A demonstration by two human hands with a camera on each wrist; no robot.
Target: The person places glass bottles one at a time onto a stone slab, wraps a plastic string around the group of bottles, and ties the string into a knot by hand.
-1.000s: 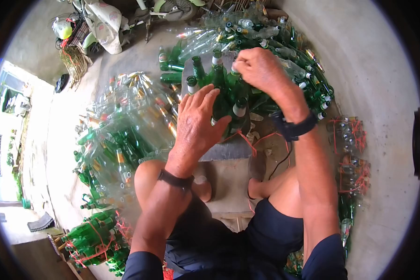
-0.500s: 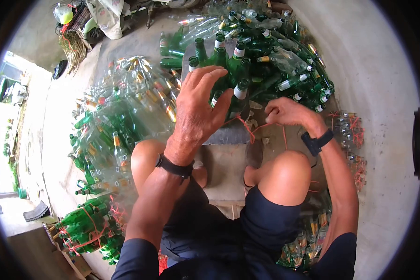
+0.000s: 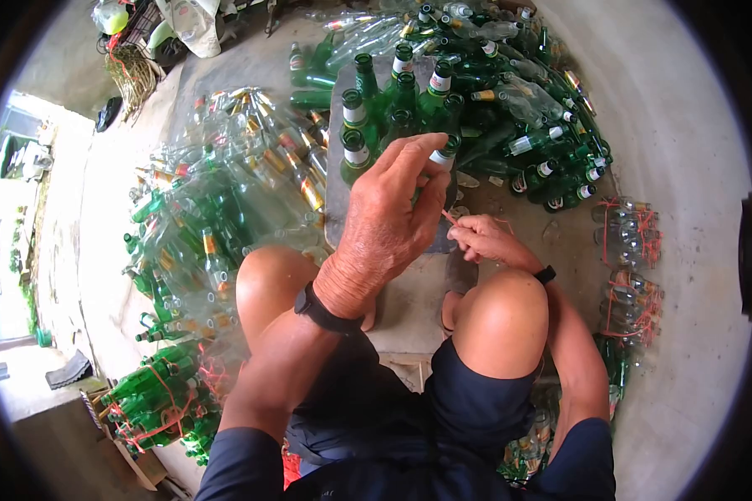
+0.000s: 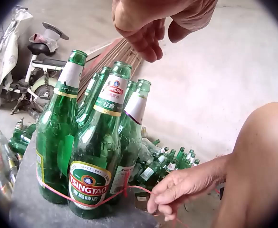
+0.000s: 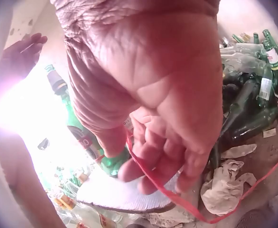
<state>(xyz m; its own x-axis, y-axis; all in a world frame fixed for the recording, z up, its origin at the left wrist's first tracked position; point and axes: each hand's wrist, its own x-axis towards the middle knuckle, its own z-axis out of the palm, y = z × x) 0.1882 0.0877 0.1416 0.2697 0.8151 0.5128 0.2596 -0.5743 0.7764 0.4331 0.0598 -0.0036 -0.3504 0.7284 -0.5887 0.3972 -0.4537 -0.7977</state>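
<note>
Several green bottles stand upright in a cluster on a grey slab. A red string runs around their lower parts in the left wrist view. The right hand pinches this string beside the cluster, low at its right side; a length of red string trails from the fingers in the right wrist view. My left hand hovers over the near side of the cluster with fingers loosely bent, holding nothing, and hides part of the bottles in the head view.
Loose bottles lie heaped behind and right of the slab, and another pile lies at the left. String-tied bundles rest at the lower left and right. A scooter stands behind.
The right hand has come down from the bottle tops to the cluster's lower right and taken hold of the string. The left hand has shifted right, uncovering bottles at the left.
</note>
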